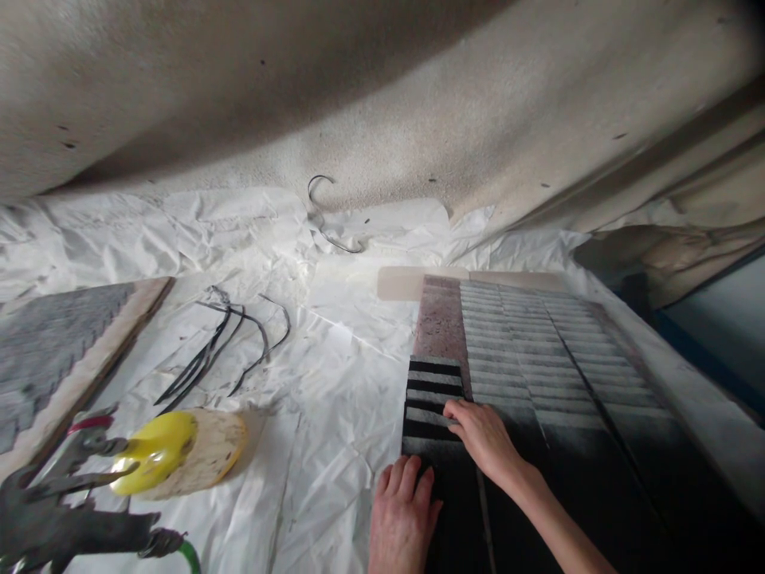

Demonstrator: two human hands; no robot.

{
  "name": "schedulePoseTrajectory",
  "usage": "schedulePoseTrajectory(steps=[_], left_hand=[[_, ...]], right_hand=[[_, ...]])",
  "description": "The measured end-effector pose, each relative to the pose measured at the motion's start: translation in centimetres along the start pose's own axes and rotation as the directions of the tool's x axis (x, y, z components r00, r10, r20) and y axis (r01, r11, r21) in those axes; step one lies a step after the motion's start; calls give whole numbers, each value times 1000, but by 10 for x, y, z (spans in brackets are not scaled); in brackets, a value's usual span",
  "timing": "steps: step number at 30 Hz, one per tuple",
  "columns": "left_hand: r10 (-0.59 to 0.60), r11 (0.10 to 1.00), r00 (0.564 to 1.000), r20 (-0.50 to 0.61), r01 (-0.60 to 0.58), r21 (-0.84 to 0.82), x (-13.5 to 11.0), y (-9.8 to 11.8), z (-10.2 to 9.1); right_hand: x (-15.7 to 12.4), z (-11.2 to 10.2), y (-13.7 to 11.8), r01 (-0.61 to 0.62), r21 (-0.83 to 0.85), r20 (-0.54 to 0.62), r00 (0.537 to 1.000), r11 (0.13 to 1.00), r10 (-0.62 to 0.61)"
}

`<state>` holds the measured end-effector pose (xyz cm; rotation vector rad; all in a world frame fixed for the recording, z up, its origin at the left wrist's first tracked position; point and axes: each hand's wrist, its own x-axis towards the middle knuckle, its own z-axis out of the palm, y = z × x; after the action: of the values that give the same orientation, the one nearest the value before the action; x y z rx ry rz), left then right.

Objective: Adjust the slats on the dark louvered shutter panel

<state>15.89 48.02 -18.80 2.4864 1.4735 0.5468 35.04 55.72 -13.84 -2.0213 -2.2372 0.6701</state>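
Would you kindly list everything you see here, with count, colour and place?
Louvred panel: one, grey fading to black, right side, under both hands.
Second panel: one, grey with a pale frame, far left.
Sheet: one, white and crumpled, under everything.
Bent wires: a bundle, count unclear, dark, left of centre.
Wire hook: one, dark, back centre.
Spray gun: one, dark, bottom left.
Cup: one, yellow and speckled cream, beside the gun.
Hose: one, green, bottom edge by the gun.
Backdrop: one, speckled beige, behind.
Left hand: flat on the panel's near left edge.
Right hand: fingertips on the slats.
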Motion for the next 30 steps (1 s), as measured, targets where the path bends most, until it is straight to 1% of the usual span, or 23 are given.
schedulePoseTrajectory(steps=[2, 5, 7, 8, 9, 10, 12, 13, 14, 15, 16, 18, 19, 20, 22, 25, 30], left_hand=[[9, 1000, 1000, 11, -9, 15, -1, 0, 1], [39, 999, 999, 1, -39, 38, -3, -1, 4], [51, 997, 999, -7, -51, 51, -4, -1, 5], [51, 997, 999, -4, -50, 59, -5, 0, 6], [47, 997, 999, 3, -47, 67, -5, 0, 6], [37, 996, 999, 12, -37, 75, -5, 1, 6], [11, 996, 999, 31, -14, 90, -6, 3, 6], [3, 996, 999, 38, -7, 93, -6, 4, 6], [-2, 995, 999, 41, -2, 95, -6, 5, 6], [-5, 996, 999, 37, 2, 94, -6, 5, 6], [-7, 996, 999, 31, 4, 94, -6, 6, 6], [-10, 996, 1000, 17, 9, 91, -6, 7, 5], [-14, 996, 1000, 10, 13, 86, -6, 7, 5], [-20, 997, 1000, 2, 20, 81, -6, 7, 5], [-27, 997, 1000, -15, 28, 66, -6, 7, 4], [-36, 998, 998, -55, 39, 50, -9, 8, 5], [-56, 997, 991, -123, 61, 39, -15, 10, 9]], right_hand=[[0, 1, 2, 7, 25, -6, 1000, 1000, -7], [-1, 6, 3, 13, 16, -29, 1000, 1000, -13], [-3, 8, 4, 15, 11, -72, 997, 1000, -14], [-5, 8, 5, 21, 37, -106, 994, 999, -17], [-6, 7, 7, 32, 99, -142, 990, 995, -18], [-8, 5, 9, 49, 195, -176, 984, 980, -14], [-12, -2, 15, 78, 408, -250, 968, 910, 29], [-15, -6, 16, 84, 461, -288, 956, 883, 59], [-18, -9, 17, 78, 461, -318, 945, 884, 82], [-23, -11, 16, 63, 412, -331, 940, 909, 85], [-27, -11, 14, 43, 330, -319, 945, 943, 68], [-37, -5, 5, 11, 137, -217, 976, 991, 19], [-42, 0, -1, -6, 55, -156, 988, 998, 15], [-45, 6, -6, -29, -15, -122, 992, 999, 27], [-49, 16, -14, -75, -96, -100, 993, 993, 66], [-49, 21, -18, -99, -63, -75, 993, 993, 94], [-47, 16, -18, -86, 15, -20, 996, 996, 87]])
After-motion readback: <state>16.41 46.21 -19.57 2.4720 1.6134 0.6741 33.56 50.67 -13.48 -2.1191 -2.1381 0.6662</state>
